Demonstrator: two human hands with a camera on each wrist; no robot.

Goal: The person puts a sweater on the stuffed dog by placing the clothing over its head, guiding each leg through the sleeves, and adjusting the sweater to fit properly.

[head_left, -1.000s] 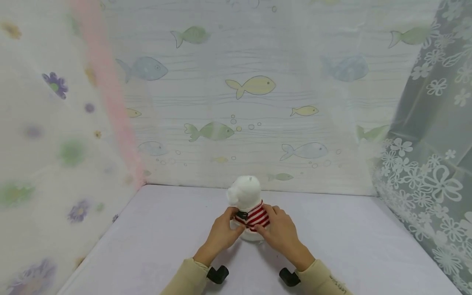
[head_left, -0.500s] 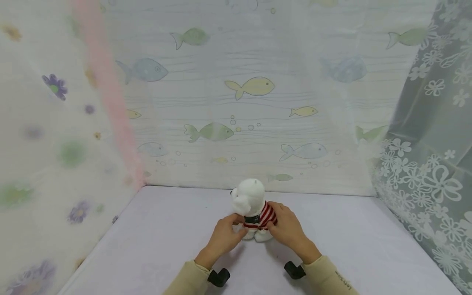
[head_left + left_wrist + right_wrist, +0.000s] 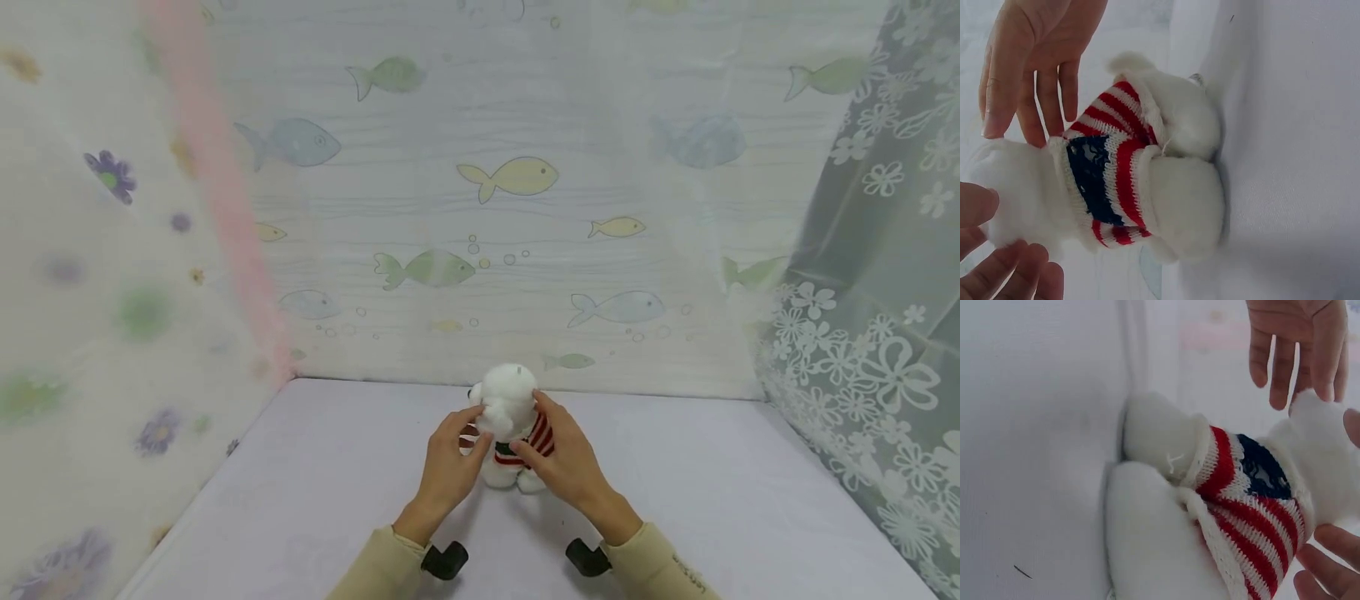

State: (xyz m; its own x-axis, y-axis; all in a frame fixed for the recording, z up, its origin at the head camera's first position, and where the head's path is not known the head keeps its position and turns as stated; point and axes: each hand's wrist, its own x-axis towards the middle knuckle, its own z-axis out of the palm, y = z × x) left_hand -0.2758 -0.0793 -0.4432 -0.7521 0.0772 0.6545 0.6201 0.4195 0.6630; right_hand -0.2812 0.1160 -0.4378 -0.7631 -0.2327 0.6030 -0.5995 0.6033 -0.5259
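Observation:
A white plush toy animal [image 3: 508, 385] stands on the white table, its head turned to the left in the head view. It wears a knitted sweater [image 3: 1125, 181] in red and white stripes with a dark blue panel. My left hand [image 3: 448, 467] is at the left of its head, fingertips and thumb right at the white fur. On the other side my right hand [image 3: 573, 462] has a long, nearly straight index finger by the head and the thumb at the neck. In both wrist views the feet [image 3: 1185, 203] meet the table surface. My hands partly cover the sweater in the head view.
A curtain with fish prints [image 3: 517, 176] hangs behind the table [image 3: 337, 483]. Flowered cloth [image 3: 112, 308] bounds the left side, and a grey sheet with white flowers [image 3: 885, 367] the right. Black devices [image 3: 445, 561] sit at the cuffs.
The toy has turned, its feet coming into sight, and shifted right, then slightly back left. Both hands have moved up from the sweater to the head and neck.

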